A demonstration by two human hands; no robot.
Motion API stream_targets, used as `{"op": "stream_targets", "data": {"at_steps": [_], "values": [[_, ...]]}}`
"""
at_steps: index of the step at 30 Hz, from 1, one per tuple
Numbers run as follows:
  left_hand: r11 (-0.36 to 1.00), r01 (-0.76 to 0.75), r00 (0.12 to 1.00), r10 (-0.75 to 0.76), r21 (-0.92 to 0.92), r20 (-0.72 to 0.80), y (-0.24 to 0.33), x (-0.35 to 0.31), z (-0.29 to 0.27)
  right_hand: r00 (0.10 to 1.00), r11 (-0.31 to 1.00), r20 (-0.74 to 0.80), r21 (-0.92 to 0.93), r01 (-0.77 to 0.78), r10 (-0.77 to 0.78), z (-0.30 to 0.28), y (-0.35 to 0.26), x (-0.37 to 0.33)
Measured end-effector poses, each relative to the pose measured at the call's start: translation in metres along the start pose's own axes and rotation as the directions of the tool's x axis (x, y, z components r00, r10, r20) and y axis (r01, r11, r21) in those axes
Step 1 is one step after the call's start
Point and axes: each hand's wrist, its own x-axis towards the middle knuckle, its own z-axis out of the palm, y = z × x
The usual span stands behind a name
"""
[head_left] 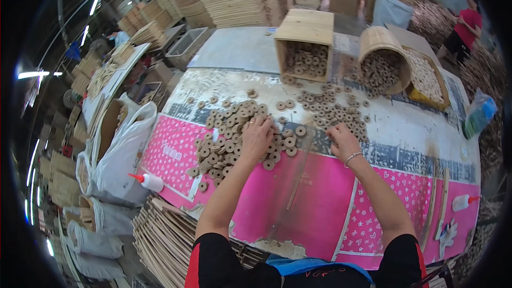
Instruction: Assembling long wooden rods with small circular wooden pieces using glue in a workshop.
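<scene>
Round wooden discs with centre holes (229, 146) lie in a loose pile left of the middle of the table. My left hand (257, 138) rests on the right part of this pile, its fingers bent down among the discs; whatever they pinch is hidden. Beyond my right hand (344, 143) spreads a second heap of smaller brown wooden pieces (336, 112). The fingers of that hand are curled together at the heap's near edge, and I cannot make out what is between them. A bracelet circles the right wrist.
An open wooden box (304, 21) and a wooden barrel (373, 42) lie on their sides at the back, pieces inside. A yellow tray (445, 93) holds pale pieces. Glue bottles (153, 182) stand at both sides. White sacks (125, 149) crowd the left; a person (469, 26) stands far right.
</scene>
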Motion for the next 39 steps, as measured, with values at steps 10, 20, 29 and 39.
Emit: {"op": "stream_targets", "data": {"at_steps": [10, 20, 29, 39], "values": [[0.985, 0.155, 0.987, -0.158, 0.079, 0.032, -0.017, -0.081, -0.048, 0.972, 0.982, -0.235, 0.179, 0.061, -0.017, 0.073, -0.047, 0.025], [0.957, 0.280, 0.960, -0.279, 0.070, -0.029, -0.006, -0.093, -0.075, 0.987, 0.868, -0.160, 0.493, 0.058, 0.026, 0.116, -0.092, 0.027], [0.984, 0.176, 0.984, -0.177, -0.029, -0.022, 0.043, -0.052, -0.044, 0.984, 0.618, -0.172, 0.769, 0.163, -0.046, 0.133, -0.147, -0.009], [0.977, -0.193, 0.977, 0.183, 0.088, 0.111, 0.063, -0.019, 0.049, 0.937, 0.839, -0.194, 0.522, -0.151, 0.289, -0.019, -0.041, -0.141]]}}
